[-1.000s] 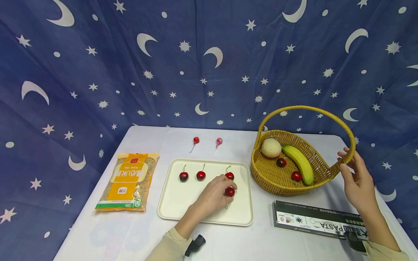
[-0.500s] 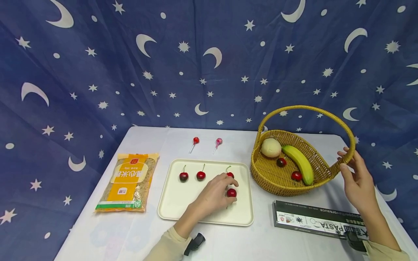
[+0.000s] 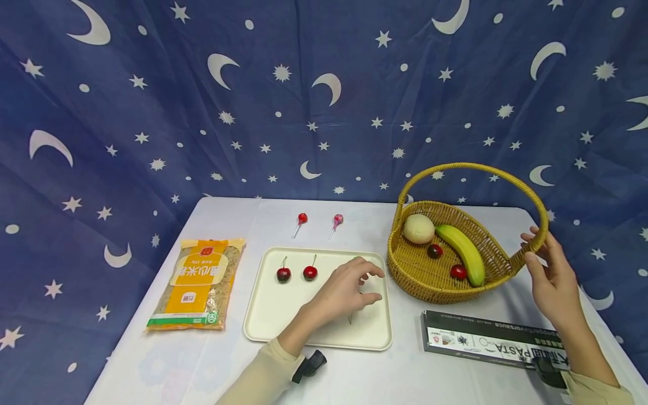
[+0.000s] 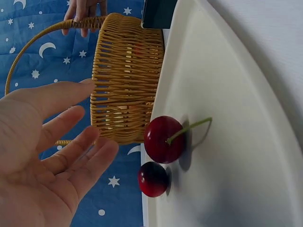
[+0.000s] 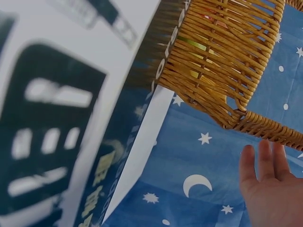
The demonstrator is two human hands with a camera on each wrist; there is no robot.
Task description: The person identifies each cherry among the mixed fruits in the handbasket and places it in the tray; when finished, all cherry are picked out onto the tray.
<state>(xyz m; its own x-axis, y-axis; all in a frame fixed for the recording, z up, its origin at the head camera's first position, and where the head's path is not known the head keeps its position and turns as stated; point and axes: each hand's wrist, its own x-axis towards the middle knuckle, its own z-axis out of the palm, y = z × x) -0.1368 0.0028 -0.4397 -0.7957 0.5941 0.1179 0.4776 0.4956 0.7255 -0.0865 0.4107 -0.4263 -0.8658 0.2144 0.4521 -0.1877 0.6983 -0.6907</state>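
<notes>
My left hand is over the right part of the cream tray, fingers and thumb spread apart with nothing between them. In the left wrist view, a red cherry with a green stem and a darker cherry lie on the tray beyond the fingertips; the hand hides them in the head view. Two more cherries, one dark and one red, lie on the tray's left half. My right hand holds the wicker basket's handle near its right base, thumb in front and fingers behind.
The basket contains a pale round item, a banana and two cherries. A black pasta box lies before it. Left of the tray is a yellow food bag; two lollipops lie behind the tray.
My left hand has let go of a cherry, spread its fingers and shifted right, now covering the tray's two right-hand cherries in the head view. The right hand stays at the basket handle.
</notes>
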